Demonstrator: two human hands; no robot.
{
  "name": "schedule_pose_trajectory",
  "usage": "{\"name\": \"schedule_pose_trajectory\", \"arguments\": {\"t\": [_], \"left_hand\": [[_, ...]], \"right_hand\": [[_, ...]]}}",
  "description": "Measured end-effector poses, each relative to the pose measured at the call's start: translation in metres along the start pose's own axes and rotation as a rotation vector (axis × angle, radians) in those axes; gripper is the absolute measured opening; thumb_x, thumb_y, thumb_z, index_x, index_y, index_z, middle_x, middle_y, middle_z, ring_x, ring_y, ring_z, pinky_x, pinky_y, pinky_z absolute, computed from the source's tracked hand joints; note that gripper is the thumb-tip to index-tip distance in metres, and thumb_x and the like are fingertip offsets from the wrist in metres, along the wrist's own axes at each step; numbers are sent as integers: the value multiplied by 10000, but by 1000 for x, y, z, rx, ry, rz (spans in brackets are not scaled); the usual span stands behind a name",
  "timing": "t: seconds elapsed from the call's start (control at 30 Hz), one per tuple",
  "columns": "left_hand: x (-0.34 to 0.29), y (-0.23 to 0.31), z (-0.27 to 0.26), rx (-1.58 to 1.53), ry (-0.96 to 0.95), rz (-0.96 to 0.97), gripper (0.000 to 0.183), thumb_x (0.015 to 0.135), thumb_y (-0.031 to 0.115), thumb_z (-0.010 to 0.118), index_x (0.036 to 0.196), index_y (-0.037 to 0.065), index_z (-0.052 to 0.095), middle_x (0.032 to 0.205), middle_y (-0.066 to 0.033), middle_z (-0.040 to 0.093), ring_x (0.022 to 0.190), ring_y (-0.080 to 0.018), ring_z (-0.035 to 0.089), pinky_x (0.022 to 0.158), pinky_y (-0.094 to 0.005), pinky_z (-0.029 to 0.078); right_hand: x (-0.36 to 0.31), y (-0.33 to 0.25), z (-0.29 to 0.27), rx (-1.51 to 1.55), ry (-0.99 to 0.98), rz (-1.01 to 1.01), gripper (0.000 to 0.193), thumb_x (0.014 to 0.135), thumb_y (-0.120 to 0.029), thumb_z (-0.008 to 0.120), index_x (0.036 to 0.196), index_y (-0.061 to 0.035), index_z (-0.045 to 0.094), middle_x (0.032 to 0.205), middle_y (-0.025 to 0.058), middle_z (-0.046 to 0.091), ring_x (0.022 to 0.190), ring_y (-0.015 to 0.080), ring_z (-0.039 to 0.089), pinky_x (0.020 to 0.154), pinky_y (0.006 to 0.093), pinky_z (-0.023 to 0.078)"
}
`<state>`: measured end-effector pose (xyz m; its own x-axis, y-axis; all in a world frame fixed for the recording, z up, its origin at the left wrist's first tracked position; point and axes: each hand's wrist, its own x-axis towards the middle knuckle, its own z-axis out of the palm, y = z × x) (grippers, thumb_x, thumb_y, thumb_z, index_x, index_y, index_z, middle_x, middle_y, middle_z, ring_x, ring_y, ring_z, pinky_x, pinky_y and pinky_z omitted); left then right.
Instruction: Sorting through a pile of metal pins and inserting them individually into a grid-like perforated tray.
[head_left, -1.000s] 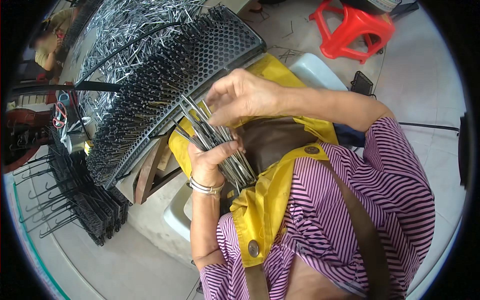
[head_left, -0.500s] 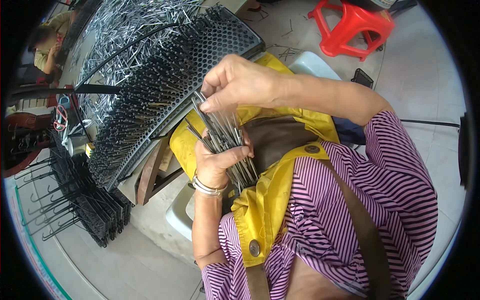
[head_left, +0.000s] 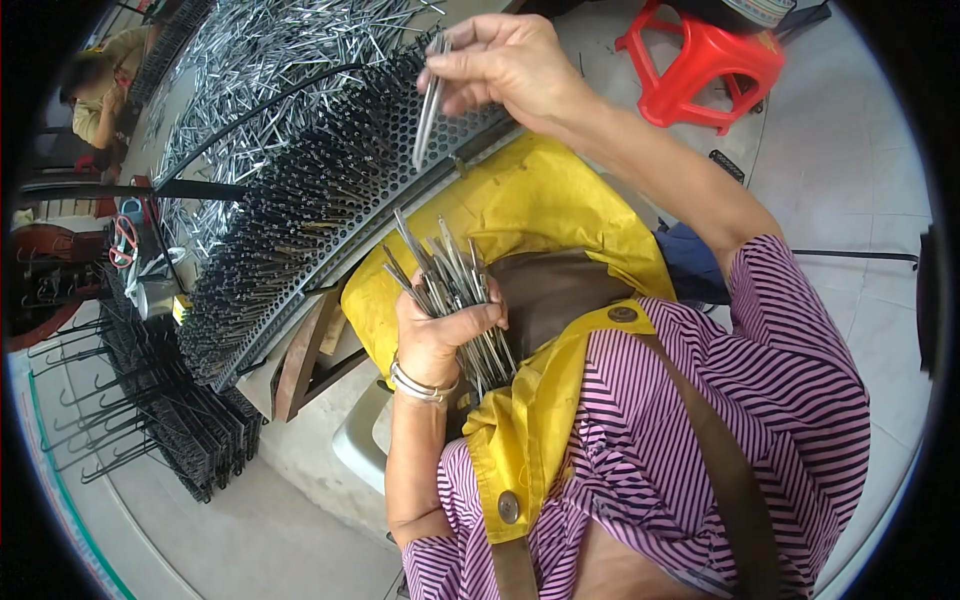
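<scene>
A thick bundle of thin metal rods [head_left: 462,285] is clasped in my left hand [head_left: 440,335], close to my yellow apron. My right hand [head_left: 515,65] is raised at the upper middle, pinching a few metal rods [head_left: 430,115] that hang tilted downward between thumb and fingers. Just below and behind them lies the near edge of a black perforated rack [head_left: 455,140]. Many upright dark rods [head_left: 300,190] fill the holes over most of the rack, while holes near its right end show bare. How many rods the right hand pinches I cannot tell exactly.
Behind the rack spreads a large heap of loose shiny rods [head_left: 270,80]. Black hooked wire racks [head_left: 180,400] are stacked at the lower left. A red plastic stool [head_left: 700,75] stands at the upper right. Another person [head_left: 100,100] sits at the far left. Red-handled scissors [head_left: 123,240] lie beside a metal cup [head_left: 155,297].
My right hand has moved up and away from the bundle toward the rack, carrying a few rods with it. My left hand holds the rest in nearly the same place.
</scene>
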<state>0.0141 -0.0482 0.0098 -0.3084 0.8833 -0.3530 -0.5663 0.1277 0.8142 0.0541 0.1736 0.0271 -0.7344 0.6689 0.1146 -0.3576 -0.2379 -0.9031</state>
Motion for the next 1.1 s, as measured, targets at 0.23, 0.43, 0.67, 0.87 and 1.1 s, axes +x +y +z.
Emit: {"name": "schedule_pose_trajectory", "arguments": {"t": [0.23, 0.43, 0.67, 0.87, 1.1], "left_hand": [[0, 0, -1, -37, 9, 5, 328, 558, -99, 630, 854, -23, 512, 696, -94, 564, 579, -186, 561, 553, -288, 475], [0, 1, 0, -42, 29, -10, 346, 553, -103, 631, 866, -18, 508, 698, -97, 563, 580, -191, 563, 552, -293, 477], [1, 0, -3, -35, 19, -11, 335, 550, -99, 634, 852, -18, 514, 701, -94, 568, 580, -186, 565, 558, -290, 479], [1, -1, -3, -35, 30, -11, 335, 548, -89, 635, 852, -18, 516, 698, -91, 568, 581, -183, 564, 559, -289, 477], [0, -1, -4, -45, 36, -21, 348, 547, -90, 628, 864, -15, 507, 702, -94, 565, 582, -189, 564, 560, -293, 476]], "right_hand": [[31, 13, -7, -292, 82, -325, 59, 779, -15, 582, 812, 31, 598, 679, 48, 614, 544, 64, 542, 476, 190, 438], [41, 30, -7, -408, 20, -433, 92, 754, -14, 615, 834, 26, 595, 744, 95, 633, 611, 114, 602, 528, 207, 496], [46, 44, 1, -446, -78, -588, 130, 751, -41, 623, 875, -3, 608, 703, 46, 632, 612, 85, 586, 577, 199, 478], [43, 30, 16, -1005, -50, -843, 203, 706, -98, 603, 902, -46, 615, 691, 129, 609, 618, 236, 609, 597, 304, 494], [47, 32, 18, -988, -67, -785, 143, 714, -73, 576, 846, -42, 622, 698, 137, 609, 637, 258, 611, 595, 331, 492]]}}
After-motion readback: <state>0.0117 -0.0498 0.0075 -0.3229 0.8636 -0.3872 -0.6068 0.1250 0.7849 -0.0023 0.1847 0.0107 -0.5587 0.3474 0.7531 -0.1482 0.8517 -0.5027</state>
